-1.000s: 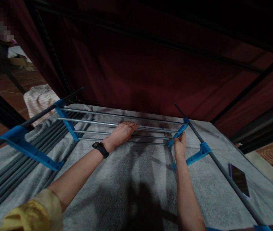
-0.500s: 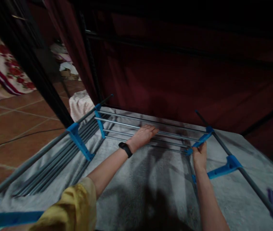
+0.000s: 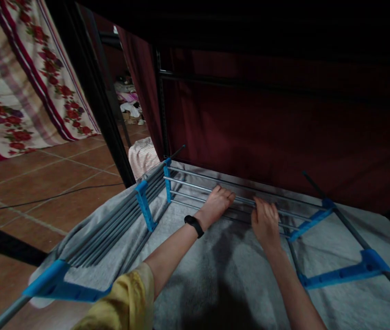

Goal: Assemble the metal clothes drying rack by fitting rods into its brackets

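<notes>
Hands rest side by side on the far section of a folding drying rack of grey metal rods and blue plastic brackets [image 3: 145,206], which lies flat on a grey fleece blanket [image 3: 222,275]. The left hand [image 3: 217,205], with a black band on its wrist, lies palm down with fingers spread over the far rods near the rack's far edge; it presses on them without closing around any. The right hand [image 3: 265,223] lies just beside it, fingers flat over the same rods. Half a second ago that hand was at the blue bracket [image 3: 310,222] on the right side of the rack, pinching its end; it has since let go and slid inward onto the rods, so both hands now bear on the same far panel. The view has also swung left, bringing a tiled floor [image 3: 43,183] and a hanging floral cloth [image 3: 16,82] into sight. A dark red curtain [image 3: 266,137] hangs directly behind the rack's far edge.
</notes>
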{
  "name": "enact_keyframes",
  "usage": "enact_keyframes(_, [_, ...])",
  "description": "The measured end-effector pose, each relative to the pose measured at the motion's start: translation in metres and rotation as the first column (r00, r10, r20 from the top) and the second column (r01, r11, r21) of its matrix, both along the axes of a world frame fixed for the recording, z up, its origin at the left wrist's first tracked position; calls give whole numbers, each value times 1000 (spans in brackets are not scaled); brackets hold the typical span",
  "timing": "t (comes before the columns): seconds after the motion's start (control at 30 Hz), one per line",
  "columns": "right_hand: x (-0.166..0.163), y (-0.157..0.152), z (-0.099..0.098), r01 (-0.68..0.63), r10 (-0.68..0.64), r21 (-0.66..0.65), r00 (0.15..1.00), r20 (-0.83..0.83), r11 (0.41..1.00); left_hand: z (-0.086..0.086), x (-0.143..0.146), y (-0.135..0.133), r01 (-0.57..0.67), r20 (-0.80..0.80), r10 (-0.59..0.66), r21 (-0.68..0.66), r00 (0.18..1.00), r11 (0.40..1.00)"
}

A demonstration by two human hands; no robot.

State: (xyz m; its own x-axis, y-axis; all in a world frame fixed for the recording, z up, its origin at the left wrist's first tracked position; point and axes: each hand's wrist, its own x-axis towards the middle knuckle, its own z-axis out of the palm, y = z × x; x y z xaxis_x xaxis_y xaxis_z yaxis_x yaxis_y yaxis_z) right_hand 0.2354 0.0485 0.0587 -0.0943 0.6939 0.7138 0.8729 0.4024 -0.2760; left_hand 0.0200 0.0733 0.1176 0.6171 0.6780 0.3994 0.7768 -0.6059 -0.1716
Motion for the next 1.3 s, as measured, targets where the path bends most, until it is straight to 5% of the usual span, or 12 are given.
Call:
enact_keyframes(0.1, [-10,12,3,-11,18,-34,977,214,999,-9,-15,-10,-93,193,81,53,978,994])
enact_keyframes(0.2, [-14,19,7,3,19,-65,941,337,998,-29,-43,-23,-293,513,206,95,833,951])
enact_keyframes(0.37, [-14,26,11,18,17,-79,910,414,997,-65,-108,-11,-593,921,272,-57,279,803])
enact_keyframes(0.47, [-14,29,11,34,4,-79,897,441,996,-73,-138,18,-590,968,251,-195,13,784])
enact_keyframes(0.6, [-13,31,10,54,-17,-63,874,487,997,-72,-156,49,-438,988,153,-138,-2,888])
enact_keyframes(0.83, [-23,30,14,35,3,-63,857,516,997,-74,-164,60,-414,989,137,-106,48,904])
enact_keyframes(0.93, [-65,32,23,-61,105,-103,858,502,993,-76,-166,60,-409,992,122,-93,45,908])
enact_keyframes(1.1, [-179,45,44,-236,301,-193,831,468,952,-78,-169,60,-391,987,133,-86,93,916])
enact_keyframes(1.3, [-270,57,63,-266,356,-257,831,427,929,-78,-175,57,-317,985,137,-97,108,944])
